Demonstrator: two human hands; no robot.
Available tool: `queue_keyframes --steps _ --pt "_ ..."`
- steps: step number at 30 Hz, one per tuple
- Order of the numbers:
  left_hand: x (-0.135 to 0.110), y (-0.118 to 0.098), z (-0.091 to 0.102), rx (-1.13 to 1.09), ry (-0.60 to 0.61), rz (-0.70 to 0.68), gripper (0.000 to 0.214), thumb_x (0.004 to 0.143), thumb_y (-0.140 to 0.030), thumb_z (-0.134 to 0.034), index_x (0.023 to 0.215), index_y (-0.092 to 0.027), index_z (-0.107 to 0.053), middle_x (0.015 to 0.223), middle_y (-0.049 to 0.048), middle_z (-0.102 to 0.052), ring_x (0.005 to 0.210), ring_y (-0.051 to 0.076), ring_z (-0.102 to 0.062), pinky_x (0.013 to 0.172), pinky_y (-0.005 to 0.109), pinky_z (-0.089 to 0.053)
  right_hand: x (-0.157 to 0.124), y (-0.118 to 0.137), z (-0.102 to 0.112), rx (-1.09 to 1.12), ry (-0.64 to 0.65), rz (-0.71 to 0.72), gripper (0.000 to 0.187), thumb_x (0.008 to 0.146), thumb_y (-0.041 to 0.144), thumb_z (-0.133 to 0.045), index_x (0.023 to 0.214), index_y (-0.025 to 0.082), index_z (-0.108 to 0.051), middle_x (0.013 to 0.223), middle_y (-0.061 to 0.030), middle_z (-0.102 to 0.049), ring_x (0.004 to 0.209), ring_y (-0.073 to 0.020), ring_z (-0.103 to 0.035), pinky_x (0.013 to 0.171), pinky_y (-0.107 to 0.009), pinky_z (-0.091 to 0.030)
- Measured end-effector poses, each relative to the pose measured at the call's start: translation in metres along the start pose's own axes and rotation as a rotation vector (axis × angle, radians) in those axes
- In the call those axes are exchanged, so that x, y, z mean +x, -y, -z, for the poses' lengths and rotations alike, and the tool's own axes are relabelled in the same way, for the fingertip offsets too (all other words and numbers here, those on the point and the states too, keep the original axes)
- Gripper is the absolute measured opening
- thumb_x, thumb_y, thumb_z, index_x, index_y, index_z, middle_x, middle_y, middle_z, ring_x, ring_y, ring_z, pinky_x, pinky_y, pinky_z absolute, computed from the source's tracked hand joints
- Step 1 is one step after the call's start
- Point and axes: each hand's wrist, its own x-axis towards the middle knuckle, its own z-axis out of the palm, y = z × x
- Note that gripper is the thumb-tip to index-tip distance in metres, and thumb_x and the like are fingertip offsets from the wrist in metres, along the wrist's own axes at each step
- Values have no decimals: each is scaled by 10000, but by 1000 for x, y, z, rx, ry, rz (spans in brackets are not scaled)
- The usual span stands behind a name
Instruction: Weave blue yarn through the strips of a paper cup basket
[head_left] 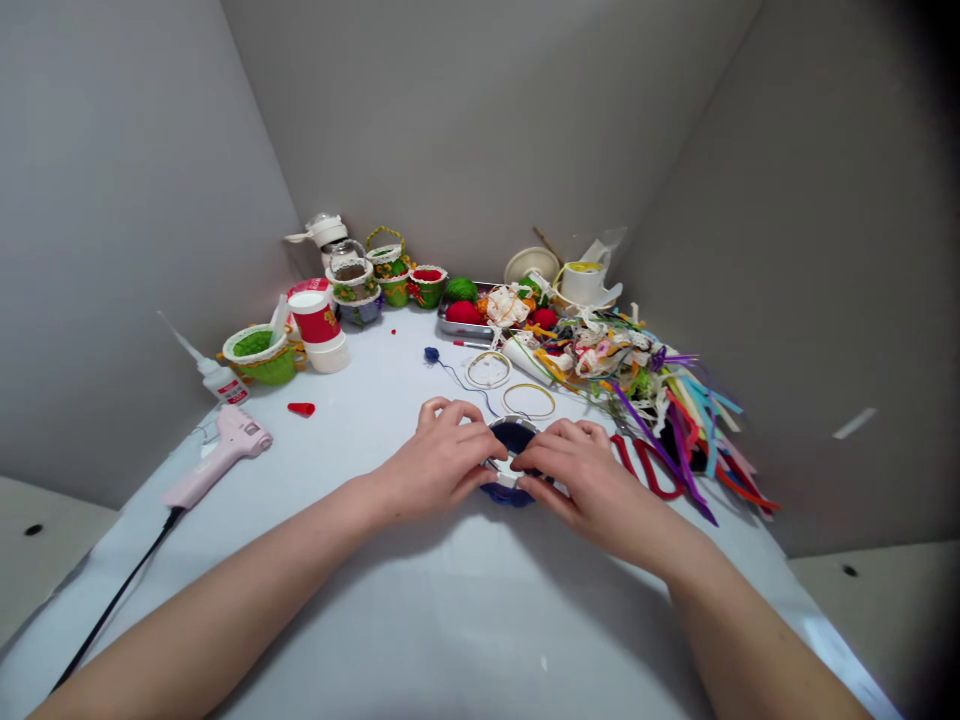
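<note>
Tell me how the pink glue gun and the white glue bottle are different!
The glue gun is pink, but the glue bottle is white with a red label. The glue gun is bigger than the glue bottle. The glue gun has a black cord, while the glue bottle has a long pointed nozzle. Both lie on the white tabletop.

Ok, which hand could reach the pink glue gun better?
Left, I think: the left hand is on the same side as the pink glue gun, while the right hand is farther away, past the dark blue ring both hands touch.
</note>
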Motion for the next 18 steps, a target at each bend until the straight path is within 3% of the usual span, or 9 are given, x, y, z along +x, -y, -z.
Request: queue_keyframes --steps 5,14,18 --pt "-1 5 -4 28 -19 -16 173 880 -304 -527 1022 -210 -559 976 34 -662 1088 228 -429 924 429 -207 -1 -4 -4 5 3 -16 150 905 250 -523 822 204 -640 796 -37 -652 856 -198 -494 813 -368 -272" --pt "-3 5 -6 87 23 -37 232 864 -345 -552 1040 -194 -553 997 44 -663 1048 227 -461 853 385 -245 0 -4 -9 54 -17 -87 94 849 223 -598 762 201 -627 799 -31 -638 858 -201 -467 797 -369 -263" --pt "-8 8 -12 132 -24 -65 203 894 -318 -504 1044 -191 -557 933 41 -689 1043 216 -492 847 381 -239 0 -4 -8 48 -23 -90 97 844 229 -601 753 201 -621 837 -39 -635 880 -207 -465 786 -359 -274"
